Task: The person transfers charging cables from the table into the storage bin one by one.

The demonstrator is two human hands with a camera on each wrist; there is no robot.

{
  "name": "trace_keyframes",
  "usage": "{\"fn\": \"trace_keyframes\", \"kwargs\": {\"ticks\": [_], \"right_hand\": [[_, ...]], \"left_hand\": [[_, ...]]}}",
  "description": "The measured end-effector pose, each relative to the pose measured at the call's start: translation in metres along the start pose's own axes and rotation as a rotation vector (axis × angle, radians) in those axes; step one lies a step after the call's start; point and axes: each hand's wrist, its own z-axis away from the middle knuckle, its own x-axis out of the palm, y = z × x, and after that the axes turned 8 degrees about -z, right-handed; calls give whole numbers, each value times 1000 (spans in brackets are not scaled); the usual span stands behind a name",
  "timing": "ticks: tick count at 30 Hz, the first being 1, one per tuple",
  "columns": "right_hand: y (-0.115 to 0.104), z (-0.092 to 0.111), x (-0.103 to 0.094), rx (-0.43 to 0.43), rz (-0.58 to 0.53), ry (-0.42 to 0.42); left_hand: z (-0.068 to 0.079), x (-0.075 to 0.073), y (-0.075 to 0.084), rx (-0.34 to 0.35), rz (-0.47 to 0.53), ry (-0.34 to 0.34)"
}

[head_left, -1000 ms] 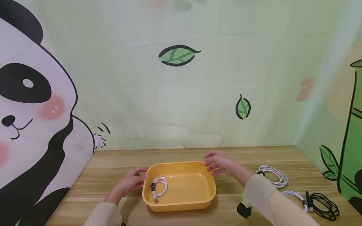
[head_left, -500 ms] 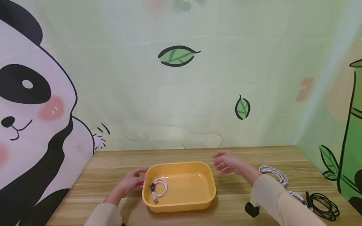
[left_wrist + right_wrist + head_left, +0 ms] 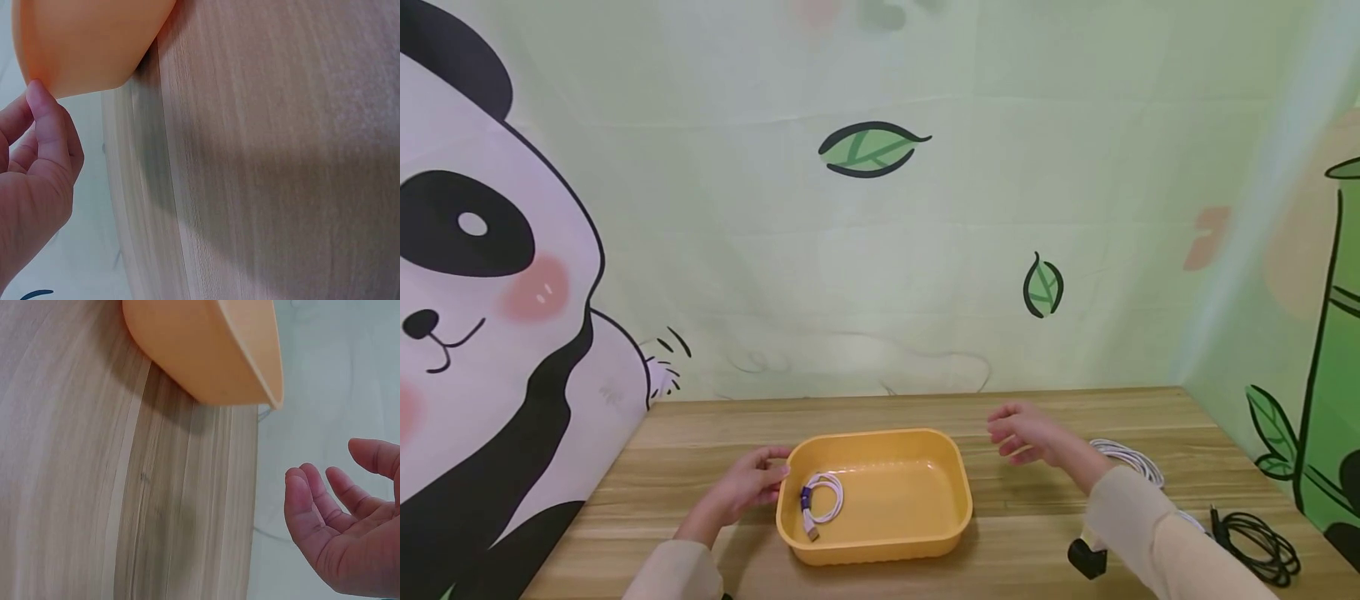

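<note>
A yellow plastic storage bin (image 3: 880,550) stands on the wooden table, with a coiled white USB cable (image 3: 829,498) lying in its left end, bound by a dark blue tie. My left hand (image 3: 747,485) grips the bin's left rim; in the left wrist view a fingertip (image 3: 39,94) lies against the wall near its corner. To the right of the bin, my right hand (image 3: 1028,435) hovers apart from it, holding nothing. The right wrist view shows its fingers (image 3: 300,500) loosely bent, below the bin's end wall (image 3: 206,356).
On the right of the table lie a coiled white cable (image 3: 1131,460), partly behind the right forearm, and a coiled black cable (image 3: 1258,546). Another white cable (image 3: 1192,521) is mostly hidden by the sleeve. A printed cloth backdrop (image 3: 887,267) rises behind the table.
My right hand has moved rightward, away from the bin's far right corner, and its sleeve now covers more of the white cables. The left hand and bin have stayed put.
</note>
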Motion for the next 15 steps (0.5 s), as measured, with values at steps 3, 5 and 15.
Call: {"fn": "trace_keyframes", "kwargs": {"ticks": [3,5,15], "right_hand": [[3,0,-4,3,7,12],[4,1,-7,0,17,8],[7,3,-22,10,33,32]], "left_hand": [[0,0,-1,4,1,-1],[0,0,-1,7,0,-1],[-1,-1,-1,-5,1,2]]}}
